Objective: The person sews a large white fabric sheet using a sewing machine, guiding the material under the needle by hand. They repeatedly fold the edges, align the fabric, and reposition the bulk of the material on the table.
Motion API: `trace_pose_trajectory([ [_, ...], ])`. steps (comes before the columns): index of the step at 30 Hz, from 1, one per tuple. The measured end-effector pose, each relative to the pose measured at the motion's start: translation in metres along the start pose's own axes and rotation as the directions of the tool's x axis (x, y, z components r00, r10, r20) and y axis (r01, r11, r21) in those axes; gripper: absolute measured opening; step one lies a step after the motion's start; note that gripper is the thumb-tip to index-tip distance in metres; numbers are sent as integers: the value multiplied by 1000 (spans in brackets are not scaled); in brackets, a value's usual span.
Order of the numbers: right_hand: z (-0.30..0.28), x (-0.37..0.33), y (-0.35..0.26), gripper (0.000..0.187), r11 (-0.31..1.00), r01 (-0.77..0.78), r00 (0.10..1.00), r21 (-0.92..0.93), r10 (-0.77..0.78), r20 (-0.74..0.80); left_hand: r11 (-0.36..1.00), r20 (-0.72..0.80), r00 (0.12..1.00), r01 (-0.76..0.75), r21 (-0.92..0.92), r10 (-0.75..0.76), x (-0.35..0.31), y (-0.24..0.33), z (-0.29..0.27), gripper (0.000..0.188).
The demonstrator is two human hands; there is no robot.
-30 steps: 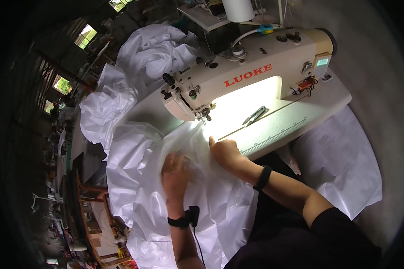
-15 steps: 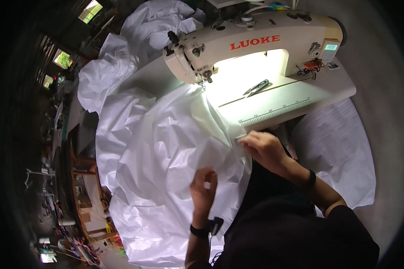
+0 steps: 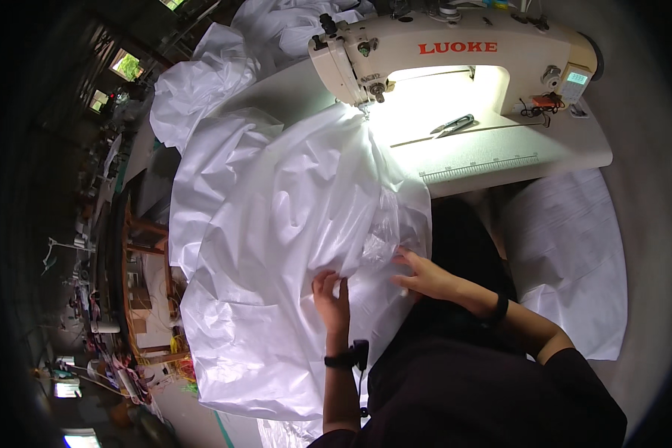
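Note:
A large crinkled white plastic-like sheet (image 3: 276,224) hangs over the near side of the sewing machine (image 3: 455,56). Its upper end gathers under the needle area, where the lamp lights it. My left hand (image 3: 331,302) rests against the middle of the sheet, fingers bent, thumb apart from them. Toward the sheet's right edge, my right hand (image 3: 425,276) touches it with fingers and thumb spread. Between the hands the sheet shows shiny creases.
Thread snips (image 3: 453,125) lie on the lit machine bed (image 3: 493,149), which has a ruler scale along its front. More white material (image 3: 567,254) hangs at the right. Bunched white sheet (image 3: 201,89) lies behind left. A wooden rack (image 3: 131,284) stands at the left.
My right hand has come down from the machine bed's front edge onto the sheet, its fingers spreading. The sheet's right part now lies flatter. The whole view has shifted slightly.

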State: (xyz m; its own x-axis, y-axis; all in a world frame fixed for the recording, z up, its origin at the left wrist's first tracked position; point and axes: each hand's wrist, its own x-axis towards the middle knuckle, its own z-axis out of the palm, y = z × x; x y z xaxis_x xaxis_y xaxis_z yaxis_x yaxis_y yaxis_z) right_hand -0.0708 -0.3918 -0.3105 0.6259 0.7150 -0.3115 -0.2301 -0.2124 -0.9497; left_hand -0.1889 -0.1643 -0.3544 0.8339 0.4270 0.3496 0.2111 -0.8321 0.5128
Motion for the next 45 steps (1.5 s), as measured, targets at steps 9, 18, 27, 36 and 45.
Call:
trace_pose_trajectory([
  [9,21,-11,-15,21,975,107,988,195,-127,92,467,184,939,307,-829,-291,-6,36,-93,7],
  [18,9,-91,-33,10,738,569,817,-363,-556,150,989,165,986,54,-140,-31,-11,26,-96,3],
  [27,54,-96,-56,15,308,869,458,-388,-797,394,630,711,698,590,-505,-83,-30,103,-139,15],
  [36,63,-97,-51,12,180,879,430,-442,-699,571,391,702,658,742,-545,-272,-44,115,-121,10],
  [45,15,-50,36,50,794,51,998,-606,-58,8,569,92,933,288,-770,-348,-44,124,-109,10],
])
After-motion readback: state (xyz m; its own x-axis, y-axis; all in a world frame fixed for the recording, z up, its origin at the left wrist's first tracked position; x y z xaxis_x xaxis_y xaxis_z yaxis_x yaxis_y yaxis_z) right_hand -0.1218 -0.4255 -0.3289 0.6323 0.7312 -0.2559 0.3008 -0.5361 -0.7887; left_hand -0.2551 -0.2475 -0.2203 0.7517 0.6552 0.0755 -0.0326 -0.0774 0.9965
